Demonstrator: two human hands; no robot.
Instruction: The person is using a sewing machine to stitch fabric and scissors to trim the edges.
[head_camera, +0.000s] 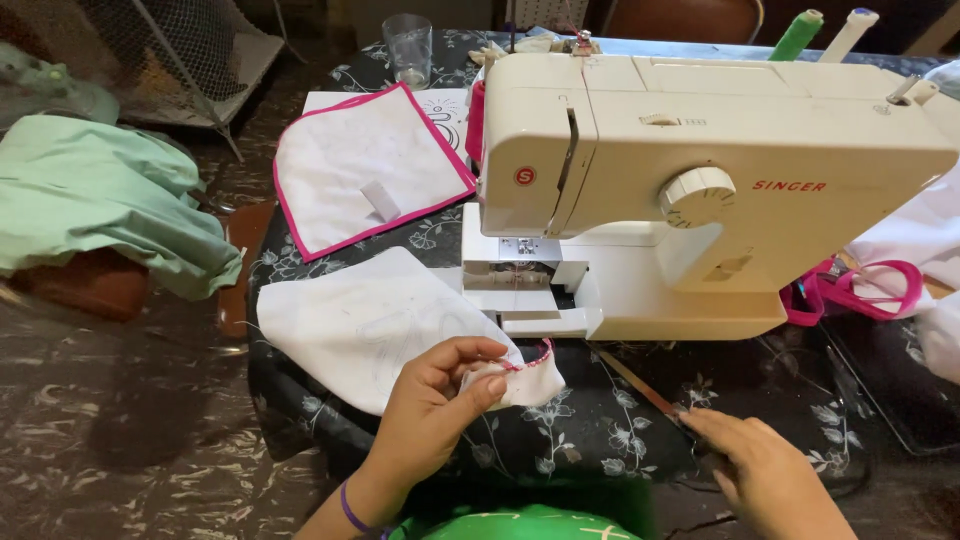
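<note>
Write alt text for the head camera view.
The left hand pinches the pink-stitched corner of a white fabric piece before a cream sewing machine on a black floral tablecloth. The right hand rests on a thin dark tool.

One sewing machine (700, 170) stands on one desk (600, 440). Two white cloths lie there: one edged in pink (370, 170), one plain with a stitched corner (370, 320). Two thread spools: one green (796, 33), one white (850, 30). One clear glass (407, 48). One green garment (100, 200). Two hands: left (435, 410), right (770, 475).
</note>
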